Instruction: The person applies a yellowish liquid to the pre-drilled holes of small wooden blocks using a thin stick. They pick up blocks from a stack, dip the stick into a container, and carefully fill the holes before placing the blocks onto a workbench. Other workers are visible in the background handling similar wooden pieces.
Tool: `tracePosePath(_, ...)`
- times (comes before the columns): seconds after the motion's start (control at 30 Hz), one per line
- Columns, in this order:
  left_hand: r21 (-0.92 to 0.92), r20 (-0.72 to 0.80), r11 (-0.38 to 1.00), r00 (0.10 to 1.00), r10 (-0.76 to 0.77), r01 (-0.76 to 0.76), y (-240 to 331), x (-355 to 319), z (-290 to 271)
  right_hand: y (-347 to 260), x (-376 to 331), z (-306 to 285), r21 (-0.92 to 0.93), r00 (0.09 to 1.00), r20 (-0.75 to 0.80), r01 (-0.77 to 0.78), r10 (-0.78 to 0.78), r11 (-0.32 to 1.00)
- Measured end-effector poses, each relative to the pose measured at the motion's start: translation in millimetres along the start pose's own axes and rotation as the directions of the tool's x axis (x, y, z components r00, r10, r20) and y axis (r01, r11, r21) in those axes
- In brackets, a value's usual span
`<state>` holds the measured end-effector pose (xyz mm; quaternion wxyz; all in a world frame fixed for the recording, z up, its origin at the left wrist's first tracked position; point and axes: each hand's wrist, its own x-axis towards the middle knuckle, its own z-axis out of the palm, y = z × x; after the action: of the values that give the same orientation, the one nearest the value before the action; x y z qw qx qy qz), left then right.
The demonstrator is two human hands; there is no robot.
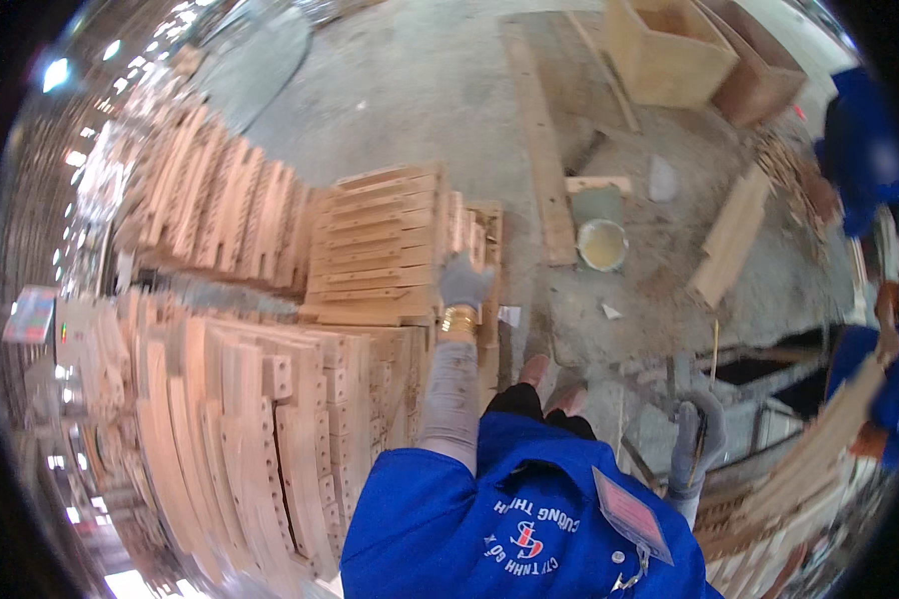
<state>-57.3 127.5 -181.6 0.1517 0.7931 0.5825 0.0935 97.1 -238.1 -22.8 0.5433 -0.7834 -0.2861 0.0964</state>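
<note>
My left hand (pixel 466 282), in a grey glove, reaches out over a short row of pale wooden pieces (pixel 463 228) beside a stack of wooden slats (pixel 375 250). Its fingers look spread, though slightly blurred, and nothing shows gripped in them. On the other side, my right hand (pixel 697 444), also gloved in grey, is closed around a thin stick (pixel 715 349) that points up and away from me. The stick's lower end is hard to make out. A small bucket (pixel 602 262) with a pale yellow substance stands on the floor between the hands, farther off.
Stacks of drilled wooden parts (pixel 300 429) rise close at my left, with another pile (pixel 220 200) behind. Long boards (pixel 541 150) lie on the floor ahead. Wooden bins (pixel 669 60) stand far right. A co-worker in blue (pixel 854 369) is near a frame (pixel 759 439) at right.
</note>
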Motion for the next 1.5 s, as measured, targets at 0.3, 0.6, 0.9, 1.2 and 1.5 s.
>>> tracePosePath(0.3,0.115,-0.184,0.976,0.970,-0.161,0.184,-63.1,82.3,16.7,-12.4,96.9,45.3,-0.063,0.916,0.291,0.307,-0.277,0.950)
tracePosePath(0.6,0.384,0.179,0.917,0.983,0.042,-0.109,-93.7,274.7,-0.4,-57.5,184.2,170.4,-0.043,0.767,0.518,0.465,-0.378,0.884)
tracePosePath(0.9,0.011,0.768,0.877,0.566,0.301,-0.481,-97.8,387.3,19.4,-84.1,270.8,288.4,0.067,0.598,0.633,0.590,-0.492,0.804)
tracePosePath(1.2,-0.004,0.591,0.920,0.741,0.319,-0.393,-149.1,401.3,14.9,-4.6,312.4,480.6,0.094,0.680,0.652,0.366,-0.335,0.926)
tracePosePath(1.5,-0.185,0.339,0.895,0.829,0.445,-0.405,-98.1,363.9,-139.4,52.3,293.6,588.9,-0.073,0.650,0.731,0.378,-0.208,0.923)
